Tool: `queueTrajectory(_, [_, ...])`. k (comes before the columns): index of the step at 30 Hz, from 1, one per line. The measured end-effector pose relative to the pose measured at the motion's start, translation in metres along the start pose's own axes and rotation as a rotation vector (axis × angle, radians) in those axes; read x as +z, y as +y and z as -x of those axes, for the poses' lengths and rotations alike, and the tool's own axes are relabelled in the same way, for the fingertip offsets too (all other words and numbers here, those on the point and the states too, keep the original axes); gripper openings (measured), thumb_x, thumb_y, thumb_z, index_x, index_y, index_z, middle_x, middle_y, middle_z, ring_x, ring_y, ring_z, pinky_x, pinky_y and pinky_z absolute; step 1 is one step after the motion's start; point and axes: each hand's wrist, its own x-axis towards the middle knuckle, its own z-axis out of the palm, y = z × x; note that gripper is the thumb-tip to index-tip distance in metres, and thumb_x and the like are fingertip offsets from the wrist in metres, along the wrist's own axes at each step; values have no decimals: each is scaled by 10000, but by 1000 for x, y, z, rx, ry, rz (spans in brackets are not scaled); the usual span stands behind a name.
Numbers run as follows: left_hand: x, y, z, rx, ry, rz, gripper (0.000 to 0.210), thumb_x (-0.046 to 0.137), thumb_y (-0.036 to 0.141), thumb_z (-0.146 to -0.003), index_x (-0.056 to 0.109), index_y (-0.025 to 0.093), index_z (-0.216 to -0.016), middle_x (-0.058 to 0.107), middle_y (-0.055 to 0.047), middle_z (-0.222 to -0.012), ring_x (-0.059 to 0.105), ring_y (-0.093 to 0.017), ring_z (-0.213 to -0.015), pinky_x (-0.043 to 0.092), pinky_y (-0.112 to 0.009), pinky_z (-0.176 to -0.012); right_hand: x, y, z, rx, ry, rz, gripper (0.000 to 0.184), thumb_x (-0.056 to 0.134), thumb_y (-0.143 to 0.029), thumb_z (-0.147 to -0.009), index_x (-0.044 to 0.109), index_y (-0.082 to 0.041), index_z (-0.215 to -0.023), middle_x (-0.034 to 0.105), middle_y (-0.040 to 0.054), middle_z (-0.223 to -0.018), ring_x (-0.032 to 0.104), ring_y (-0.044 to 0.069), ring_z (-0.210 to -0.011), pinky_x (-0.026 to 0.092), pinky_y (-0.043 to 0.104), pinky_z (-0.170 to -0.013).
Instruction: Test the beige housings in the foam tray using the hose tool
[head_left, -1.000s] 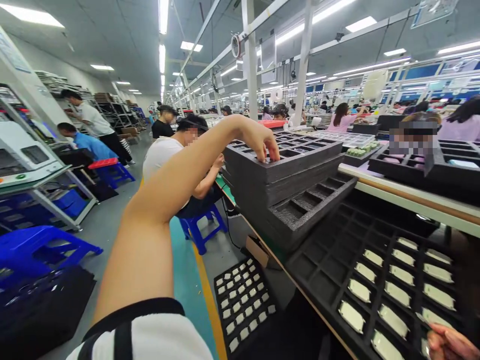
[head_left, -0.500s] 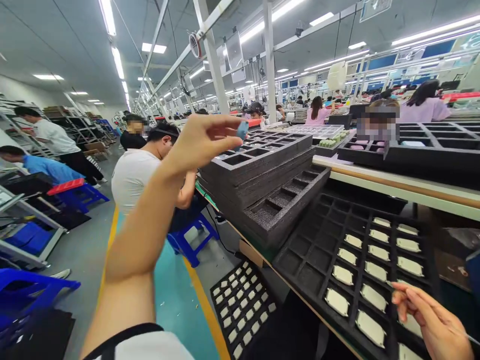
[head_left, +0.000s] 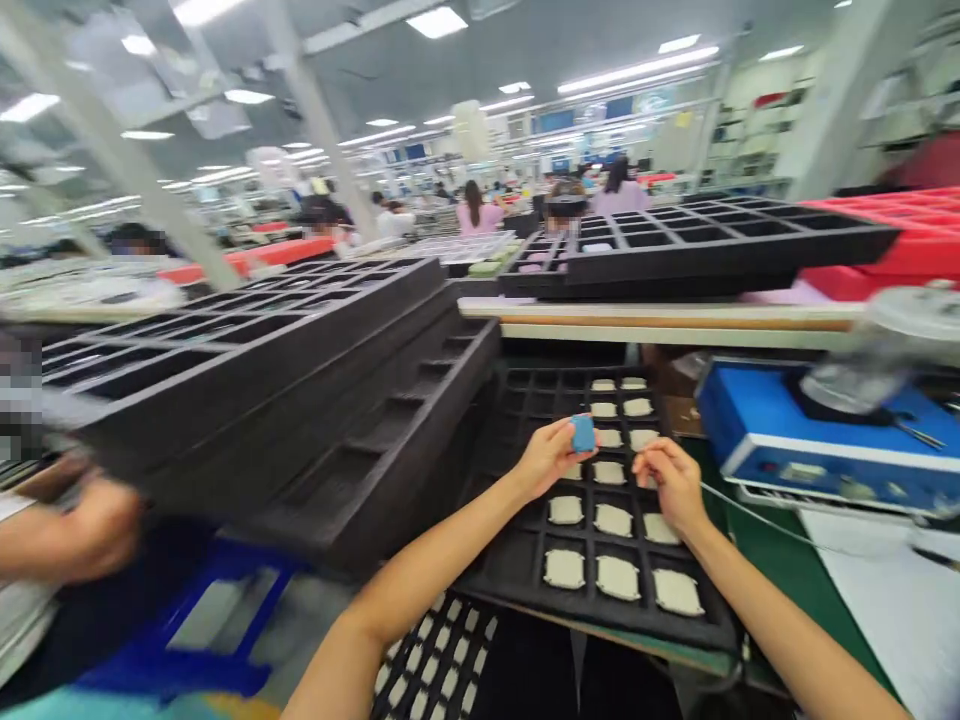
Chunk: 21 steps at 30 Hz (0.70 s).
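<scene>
My left hand (head_left: 544, 463) pinches a small blue block (head_left: 583, 434) between thumb and fingers, above a black foam tray (head_left: 514, 575). Flat cream-coloured pieces (head_left: 616, 577) with small tabs at their corners lie in many of the tray's compartments. Just to the right of the block, my right hand (head_left: 675, 488) hovers over the tray's right column with its fingers curled together. Whatever those fingers may hold is too small to make out. A thin white cable (head_left: 776, 535) runs near my right wrist.
Stacked black foam trays (head_left: 315, 350) rise at the left. A blue machine (head_left: 795, 420) with a clear container stands at the right. Behind runs a shelf (head_left: 675, 325) bearing black trays. A co-worker's arm (head_left: 90, 525) is at far left, and another tray of pieces (head_left: 442, 655) sits below.
The view has swung right. My left hand has come down from beside the stacked trays to above the cream pieces, still holding the blue block. My hands are now close together.
</scene>
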Motion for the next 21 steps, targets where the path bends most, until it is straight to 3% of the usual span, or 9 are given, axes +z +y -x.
queueTrajectory(3, [-17, -22, -20, -52, -30, 3, 397, 747, 375, -726, 674, 138, -1035, 740, -85, -894, 694, -171, -839, 501, -301, -864, -2, 4, -1, 20, -10, 1, 206, 671, -347, -718, 590, -158, -731, 644, 7, -542, 487, 85, -360, 363, 196, -372])
queueTrajectory(6, [-28, -34, -19, -145, -66, -23, 374, 735, 341, -747, 678, 125, -1047, 741, -111, -911, 704, -202, -831, 510, -340, -855, -4, 7, 3, 17, -40, 14, 196, 645, -340, -764, 567, -160, -767, 650, 2, -550, 472, 74, -338, 318, 181, -349])
queueTrajectory(11, [-31, -43, -15, -257, -106, -79, 457, 790, 317, -680, 689, 138, -1088, 736, -121, -969, 692, -236, -896, 503, -353, -873, 0, -2, 16, -15, -59, 73, 144, 654, -268, -780, 549, -171, -765, 680, 4, -598, 515, 77, -369, 392, 185, -382])
queueTrajectory(16, [-32, -49, -14, -169, -233, -249, 331, 742, 270, -739, 710, 201, -1061, 742, -57, -966, 684, -180, -889, 499, -308, -875, 4, -10, 23, 20, -97, 169, 87, 640, -184, -792, 566, -167, -750, 694, 6, -623, 517, 74, -371, 417, 190, -384])
queueTrajectory(21, [-34, -51, -12, -108, -258, -312, 360, 747, 296, -731, 705, 196, -1075, 732, -53, -1001, 684, -204, -917, 499, -327, -890, 1, -6, 20, -54, -126, 160, 62, 613, -127, -794, 599, -166, -748, 682, 5, -603, 529, 90, -375, 410, 209, -381])
